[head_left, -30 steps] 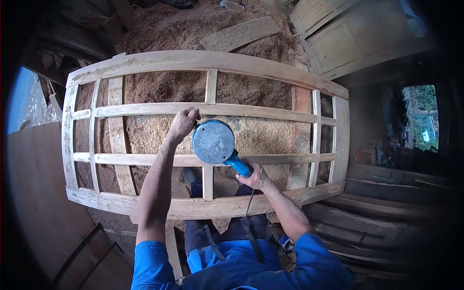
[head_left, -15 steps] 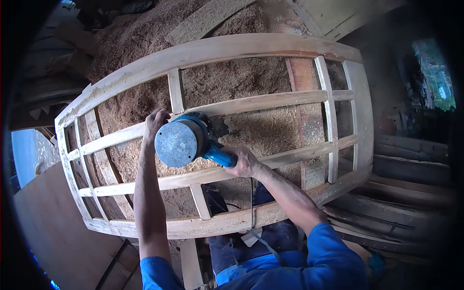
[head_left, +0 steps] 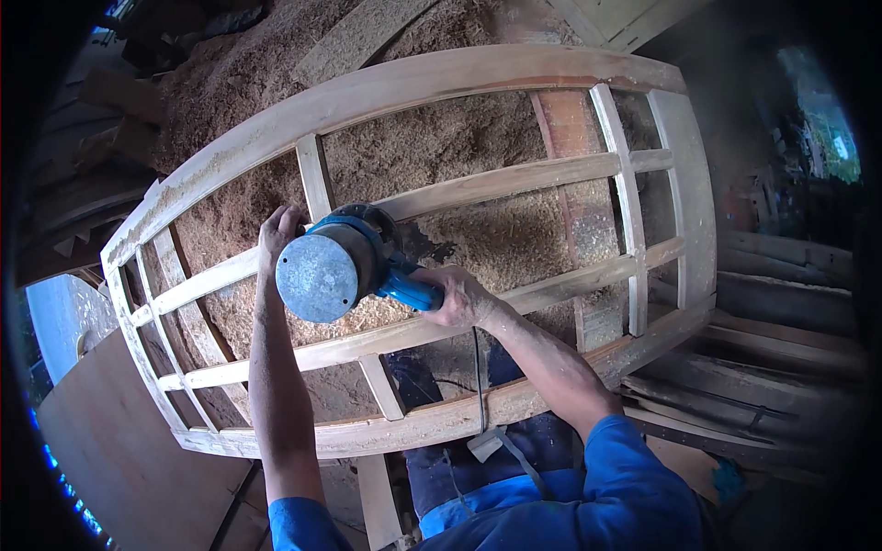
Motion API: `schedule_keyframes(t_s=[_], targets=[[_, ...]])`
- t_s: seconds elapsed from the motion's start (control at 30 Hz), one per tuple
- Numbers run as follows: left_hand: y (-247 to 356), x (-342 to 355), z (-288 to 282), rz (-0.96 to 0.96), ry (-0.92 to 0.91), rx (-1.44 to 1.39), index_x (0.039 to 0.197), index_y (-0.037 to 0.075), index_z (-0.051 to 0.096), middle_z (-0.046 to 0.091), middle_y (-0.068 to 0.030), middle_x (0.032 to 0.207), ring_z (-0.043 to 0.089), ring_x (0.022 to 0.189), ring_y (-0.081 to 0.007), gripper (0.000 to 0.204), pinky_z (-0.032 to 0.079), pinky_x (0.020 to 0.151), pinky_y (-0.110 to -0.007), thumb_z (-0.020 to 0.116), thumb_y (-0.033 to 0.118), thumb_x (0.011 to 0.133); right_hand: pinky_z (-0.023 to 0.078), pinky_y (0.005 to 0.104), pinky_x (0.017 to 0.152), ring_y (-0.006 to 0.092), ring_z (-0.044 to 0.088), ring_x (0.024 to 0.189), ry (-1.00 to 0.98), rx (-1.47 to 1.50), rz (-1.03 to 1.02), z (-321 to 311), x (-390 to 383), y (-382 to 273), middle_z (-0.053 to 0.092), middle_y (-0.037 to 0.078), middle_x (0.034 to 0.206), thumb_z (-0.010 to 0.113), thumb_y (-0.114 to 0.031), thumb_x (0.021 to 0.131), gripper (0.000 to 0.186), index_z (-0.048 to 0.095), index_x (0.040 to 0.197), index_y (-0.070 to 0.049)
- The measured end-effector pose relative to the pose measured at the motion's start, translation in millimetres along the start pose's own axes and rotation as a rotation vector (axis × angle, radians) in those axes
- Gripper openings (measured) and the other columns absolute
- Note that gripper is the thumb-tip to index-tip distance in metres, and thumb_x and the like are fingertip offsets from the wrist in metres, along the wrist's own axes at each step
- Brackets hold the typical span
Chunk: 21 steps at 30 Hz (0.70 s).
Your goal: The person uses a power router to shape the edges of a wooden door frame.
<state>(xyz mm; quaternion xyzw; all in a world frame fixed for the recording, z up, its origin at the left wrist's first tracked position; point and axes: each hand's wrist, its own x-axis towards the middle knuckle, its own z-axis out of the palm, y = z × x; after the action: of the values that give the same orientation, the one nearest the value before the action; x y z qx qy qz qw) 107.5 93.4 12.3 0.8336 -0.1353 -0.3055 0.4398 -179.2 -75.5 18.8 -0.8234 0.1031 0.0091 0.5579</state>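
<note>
A blue corded power tool [head_left: 317,278] with a round grey metal cap rests on the middle rail of a large wooden lattice frame [head_left: 432,78]. My right hand [head_left: 457,298] is wrapped round its blue rear handle. At the tool's far left side, my left hand [head_left: 279,230] has curled fingers and appears to grip its front; the cap and body partly hide that hold. From the handle area a dark cord [head_left: 479,376] runs down toward my body, across the frame's near rail. The tool's underside is hidden. A short upright slat [head_left: 315,174] meets the rail just beyond the tool.
Wood shavings [head_left: 423,147] lie heaped under and beyond the frame. A reddish board [head_left: 574,174] passes beneath its right part. Long timbers [head_left: 753,404] are stacked at the right, and a brown panel [head_left: 110,422] lies at the lower left. My legs are below the near rail.
The view has shifted slightly, so the frame's middle, the tool and both hands appear a little further left. Against the frame, the tool sits in nearly the same spot.
</note>
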Motion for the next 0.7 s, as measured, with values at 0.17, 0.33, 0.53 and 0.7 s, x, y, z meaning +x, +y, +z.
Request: schedule_keyframes(t_s=[0.17, 0.33, 0.53, 0.7], targets=[[18, -6, 13, -0.038, 0.008, -0.152, 0.078, 0.003, 0.060, 0.054, 0.0012, 0.068, 0.048, 0.062, -0.0079, 0.034, 0.041, 0.057, -0.027, 0.054, 0.031, 0.097, 0.056, 0.0410, 0.075, 0.0327, 0.070, 0.083, -0.060, 0.001, 0.061, -13, 1, -1, 0.070, 0.014, 0.091, 0.074, -0.019, 0.071, 0.041, 0.062, 0.110, -0.011], [19, -4, 14, 0.171, 0.009, 0.019, 0.076, 0.004, 0.059, 0.053, 0.0014, 0.068, 0.047, 0.062, -0.0074, 0.033, 0.040, 0.058, -0.026, 0.054, 0.029, 0.098, 0.056, 0.0404, 0.073, 0.0328, 0.069, 0.083, -0.041, 0.005, 0.033, -16, 7, 4, 0.070, 0.014, 0.091, 0.074, -0.018, 0.071, 0.040, 0.062, 0.109, -0.012], [12, -1, 12, 0.203, 0.021, -0.005, 0.077, 0.005, 0.060, 0.055, 0.0001, 0.068, 0.048, 0.060, -0.0082, 0.031, 0.041, 0.057, -0.026, 0.056, 0.027, 0.098, 0.055, 0.0393, 0.072, 0.0320, 0.069, 0.082, -0.067, 0.036, 0.031, -17, 11, 9, 0.070, 0.013, 0.089, 0.073, -0.017, 0.071, 0.039, 0.062, 0.109, -0.012], [1, 2, 10, 0.031, 0.056, -0.247, 0.077, 0.006, 0.061, 0.056, 0.0009, 0.067, 0.049, 0.059, -0.0077, 0.030, 0.041, 0.056, -0.026, 0.057, 0.027, 0.098, 0.055, 0.0394, 0.072, 0.0320, 0.069, 0.081, -0.089, 0.012, 0.016, -20, 16, 7, 0.069, 0.013, 0.085, 0.073, -0.017, 0.071, 0.040, 0.062, 0.108, -0.012]])
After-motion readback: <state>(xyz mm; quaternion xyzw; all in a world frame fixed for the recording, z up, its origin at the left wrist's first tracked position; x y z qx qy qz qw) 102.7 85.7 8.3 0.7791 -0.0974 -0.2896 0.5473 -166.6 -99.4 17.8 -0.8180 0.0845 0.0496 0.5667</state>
